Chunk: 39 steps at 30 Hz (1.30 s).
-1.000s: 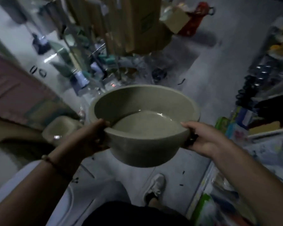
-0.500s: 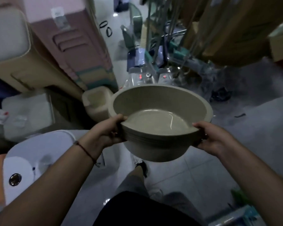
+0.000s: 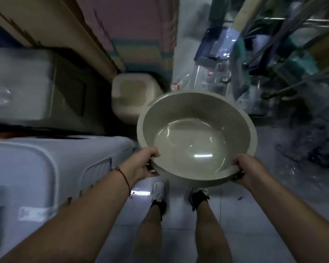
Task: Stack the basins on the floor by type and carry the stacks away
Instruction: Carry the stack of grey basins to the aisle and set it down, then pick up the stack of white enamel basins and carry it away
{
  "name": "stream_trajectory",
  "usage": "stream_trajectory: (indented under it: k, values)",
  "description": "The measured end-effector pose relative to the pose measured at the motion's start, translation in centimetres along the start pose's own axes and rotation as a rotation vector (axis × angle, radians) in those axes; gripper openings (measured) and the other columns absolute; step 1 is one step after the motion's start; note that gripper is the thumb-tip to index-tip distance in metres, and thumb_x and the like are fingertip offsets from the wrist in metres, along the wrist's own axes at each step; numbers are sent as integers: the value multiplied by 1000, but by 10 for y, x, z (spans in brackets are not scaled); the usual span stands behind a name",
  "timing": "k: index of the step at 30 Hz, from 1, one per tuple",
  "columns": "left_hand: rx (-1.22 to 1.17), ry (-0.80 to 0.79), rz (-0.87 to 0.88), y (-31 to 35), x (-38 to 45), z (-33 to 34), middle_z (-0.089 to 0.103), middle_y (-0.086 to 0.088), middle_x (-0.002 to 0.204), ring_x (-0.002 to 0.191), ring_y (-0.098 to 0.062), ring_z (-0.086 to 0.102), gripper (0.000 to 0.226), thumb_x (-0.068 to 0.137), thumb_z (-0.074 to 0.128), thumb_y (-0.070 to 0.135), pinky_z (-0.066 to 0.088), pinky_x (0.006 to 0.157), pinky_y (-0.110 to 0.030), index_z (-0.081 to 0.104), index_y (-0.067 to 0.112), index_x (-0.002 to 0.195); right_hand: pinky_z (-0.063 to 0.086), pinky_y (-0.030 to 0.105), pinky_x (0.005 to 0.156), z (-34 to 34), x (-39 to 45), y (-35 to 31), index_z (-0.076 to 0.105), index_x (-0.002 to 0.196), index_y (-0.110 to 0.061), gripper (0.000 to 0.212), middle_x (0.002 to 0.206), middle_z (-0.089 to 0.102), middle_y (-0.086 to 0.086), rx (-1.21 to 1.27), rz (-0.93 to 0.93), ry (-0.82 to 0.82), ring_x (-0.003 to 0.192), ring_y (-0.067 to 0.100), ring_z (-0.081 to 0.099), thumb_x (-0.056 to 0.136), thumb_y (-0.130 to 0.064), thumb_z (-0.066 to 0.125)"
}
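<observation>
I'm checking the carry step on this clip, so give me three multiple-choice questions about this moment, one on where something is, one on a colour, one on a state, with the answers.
1. Where does the square beige tub sit relative to the round basin?
A. Beyond it, to the person's left
B. Inside it
C. Under the person's feet

2. What colour is the round basin?
A. Bright red
B. Pale beige-grey
C. Dark blue

3. How is the round basin held?
A. Resting on the floor, untouched
B. By the right hand only
C. By both hands at its near rim

Answers:
1. A: the tub stands on the floor past the basin's far-left edge.
2. B: its wall and bottom are both pale beige-grey.
3. C: the left hand and right hand each grip the rim, with the basin above the shoes.
</observation>
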<state>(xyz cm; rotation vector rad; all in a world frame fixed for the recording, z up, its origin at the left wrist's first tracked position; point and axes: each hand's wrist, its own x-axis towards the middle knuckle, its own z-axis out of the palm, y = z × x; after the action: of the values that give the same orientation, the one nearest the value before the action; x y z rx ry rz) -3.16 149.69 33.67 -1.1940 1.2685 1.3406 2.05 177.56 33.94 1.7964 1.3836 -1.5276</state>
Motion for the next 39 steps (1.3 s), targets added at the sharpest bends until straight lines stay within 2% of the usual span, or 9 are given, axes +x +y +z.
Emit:
stream_trajectory:
  k: [8,12,19,23,26,29,33,36,39]
  values:
    - [17,-16,-16,-65,171,-2,72,-11,93,88,-25,69,22,89,60,6,60,71,-39,65,6,111,52,32,50,39,183,49,50,132,-8,62,103,57,15,-140,1,-39,77,28,55,74,14,41]
    - [-45,15,-3,-95,239,3,74,-9,83,85,-27,70,21,88,58,1,60,81,-46,67,5,106,53,32,60,45,244,86,53,129,-12,57,110,62,19,-107,-9,-110,84,27,59,79,14,44]
    - [-28,114,-6,-155,313,-12,70,-14,86,81,-30,67,29,85,54,-15,61,66,-41,64,7,102,47,28,56,59,296,161,46,119,-18,58,97,60,13,-196,-23,-14,75,22,57,77,21,48]
    - [79,211,-9,-170,338,-31,70,-14,96,78,-24,66,31,86,57,-10,57,58,-33,62,12,107,52,33,70,58,312,191,52,124,-13,43,119,62,14,-197,128,-108,92,24,59,88,12,49]
    - [345,251,23,-163,331,-42,65,-15,108,81,-23,58,27,89,56,0,51,67,-30,59,16,111,50,40,92,60,301,183,51,132,-8,36,111,60,8,-250,188,-118,103,27,55,96,-6,54]
    - [717,257,276,-134,298,-46,63,-4,107,86,-18,56,32,90,60,9,42,73,-25,58,16,121,43,40,103,62,269,147,38,147,-10,56,130,54,9,-575,-72,-82,121,31,51,96,-21,59]
    - [1071,332,511,-66,226,-37,53,-4,121,102,-24,54,51,83,63,32,44,82,-31,48,23,131,50,42,97,75,198,69,47,138,-27,60,128,56,2,-1077,-594,-132,119,28,57,83,-46,61]
    - [1364,488,530,4,149,-26,23,-13,158,139,-34,33,79,85,55,55,35,107,-47,25,26,152,37,45,111,95,117,-6,28,152,-24,74,154,33,9,-1321,-799,-81,137,31,38,90,-50,57]
    - [1407,627,676,77,31,-20,20,-14,160,142,-34,27,81,86,50,63,30,112,-53,24,26,153,27,43,116,104,-7,-86,15,157,-26,79,163,16,10,-1389,-1016,-14,145,31,25,93,-56,51]
